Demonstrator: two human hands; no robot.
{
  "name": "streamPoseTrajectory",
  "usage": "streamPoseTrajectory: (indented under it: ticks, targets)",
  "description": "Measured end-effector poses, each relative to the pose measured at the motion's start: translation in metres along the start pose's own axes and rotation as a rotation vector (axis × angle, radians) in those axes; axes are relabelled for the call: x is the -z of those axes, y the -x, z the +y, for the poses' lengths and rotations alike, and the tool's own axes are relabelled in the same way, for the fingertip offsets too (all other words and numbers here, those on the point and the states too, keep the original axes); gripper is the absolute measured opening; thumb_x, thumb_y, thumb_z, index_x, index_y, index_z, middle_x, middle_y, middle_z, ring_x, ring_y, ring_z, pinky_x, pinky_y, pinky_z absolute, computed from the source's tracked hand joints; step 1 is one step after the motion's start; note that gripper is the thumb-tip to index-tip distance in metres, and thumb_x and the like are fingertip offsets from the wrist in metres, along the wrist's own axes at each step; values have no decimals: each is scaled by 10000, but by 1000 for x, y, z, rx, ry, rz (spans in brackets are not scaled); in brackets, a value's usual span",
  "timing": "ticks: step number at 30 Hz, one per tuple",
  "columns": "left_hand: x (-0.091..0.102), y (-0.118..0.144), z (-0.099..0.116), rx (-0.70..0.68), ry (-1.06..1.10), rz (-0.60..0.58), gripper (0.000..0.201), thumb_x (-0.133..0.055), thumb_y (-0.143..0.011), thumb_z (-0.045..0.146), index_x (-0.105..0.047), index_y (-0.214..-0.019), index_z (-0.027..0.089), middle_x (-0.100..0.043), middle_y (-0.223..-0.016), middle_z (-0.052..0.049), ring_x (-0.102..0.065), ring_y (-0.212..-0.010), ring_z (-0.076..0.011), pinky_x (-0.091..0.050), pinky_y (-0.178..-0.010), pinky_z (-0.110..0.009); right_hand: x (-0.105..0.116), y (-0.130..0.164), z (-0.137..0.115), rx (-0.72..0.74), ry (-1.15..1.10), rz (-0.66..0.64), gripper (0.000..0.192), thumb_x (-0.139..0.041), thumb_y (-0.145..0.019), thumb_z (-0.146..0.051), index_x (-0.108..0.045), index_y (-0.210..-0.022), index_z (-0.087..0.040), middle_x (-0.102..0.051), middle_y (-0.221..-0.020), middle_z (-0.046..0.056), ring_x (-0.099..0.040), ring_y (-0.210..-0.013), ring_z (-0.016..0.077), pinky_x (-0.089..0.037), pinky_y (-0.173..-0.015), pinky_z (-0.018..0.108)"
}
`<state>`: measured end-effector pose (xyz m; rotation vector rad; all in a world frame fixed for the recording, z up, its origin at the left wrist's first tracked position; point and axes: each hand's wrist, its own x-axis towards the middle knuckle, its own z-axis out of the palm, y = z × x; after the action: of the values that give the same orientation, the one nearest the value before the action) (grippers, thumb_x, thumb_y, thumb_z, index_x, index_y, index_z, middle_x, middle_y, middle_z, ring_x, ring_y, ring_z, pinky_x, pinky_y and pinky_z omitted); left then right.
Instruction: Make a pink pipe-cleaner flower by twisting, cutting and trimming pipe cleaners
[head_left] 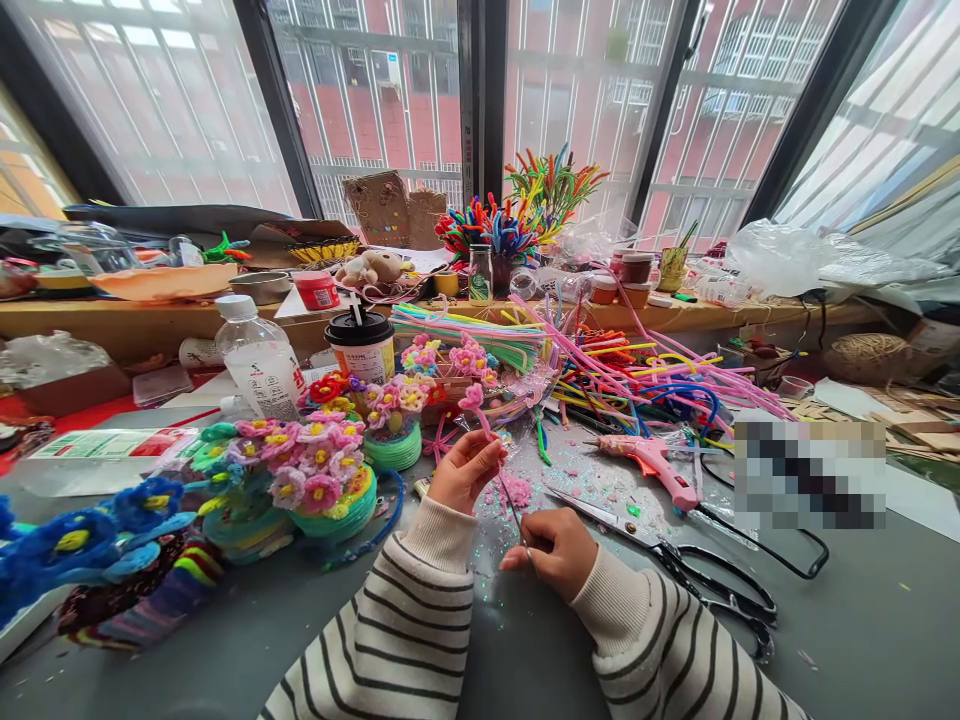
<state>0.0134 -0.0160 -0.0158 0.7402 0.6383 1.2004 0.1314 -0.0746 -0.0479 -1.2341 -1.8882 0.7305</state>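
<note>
My left hand (465,472) pinches a pink pipe cleaner (482,418) between thumb and fingertips; its fuzzy, curled top stands above the fingers. A thin grey strip (514,505) slants from just below that pinch down to my right hand (559,550), whose fingers are closed round its lower end. Whether this strip is a tool or bare wire, I cannot tell. Behind my hands, a clump of pink fuzzy pieces (512,490) lies on the grey table (495,640). Large black-handled scissors (637,525) rest just right of my right hand, blades slightly apart.
Finished pipe-cleaner flowers (319,455) crowd the left, near a plastic bottle (259,360) and a lidded cup (360,345). Right of centre lies a pink glue gun (652,460) with its black cord. Loose pink pipe cleaners (660,375) pile up before the wooden ledge (787,318).
</note>
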Motion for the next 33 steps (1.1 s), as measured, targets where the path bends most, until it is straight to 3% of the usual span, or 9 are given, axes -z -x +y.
streamPoseTrajectory:
  ticks: [6,15,19,25,29,33]
  targets:
    - [-2,-1,2,-2,40,76,273,-706,-366,157,-565,-599,145,-606,-497,34,-551,-489,-53,-415,-462,-114,-1,1,1,-26,-27,-38,500,-405,-589,-604,-308,-386,-158,-314,-358,-53,-243,-375,48,-192,-360,186]
    - [-2,1,0,-14,29,46,237,-686,-424,147,-569,-630,145,-612,-520,34,-558,-506,-51,-422,-482,-116,1,3,1,1,-39,-158,608,-223,-626,-663,-451,-444,-130,-397,-395,-16,-333,-392,64,-241,-385,187]
    - [-1,0,0,-17,26,40,241,-685,-425,142,-565,-635,142,-609,-524,32,-557,-501,-55,-421,-480,-124,1,2,0,-36,-46,-150,574,-286,-603,-662,-425,-420,-136,-393,-372,-25,-315,-375,56,-236,-372,181]
    - [1,-2,0,-52,55,82,225,-675,-445,136,-557,-637,146,-606,-545,31,-558,-510,-59,-416,-481,-132,0,0,-1,-84,-59,-39,507,-431,-574,-601,-325,-356,-156,-407,-327,-32,-278,-343,46,-215,-350,182]
    - [1,-2,1,-69,69,107,228,-674,-444,129,-553,-636,152,-600,-566,40,-557,-511,-58,-413,-482,-136,1,0,0,-89,-72,-13,507,-433,-570,-602,-331,-349,-158,-432,-323,-25,-298,-332,48,-231,-350,184]
    - [-1,0,2,-59,57,96,230,-674,-450,144,-557,-648,152,-604,-550,35,-548,-497,-54,-412,-474,-135,2,1,1,-57,-107,-86,546,-328,-590,-653,-382,-390,-148,-445,-368,-11,-330,-359,56,-244,-359,180]
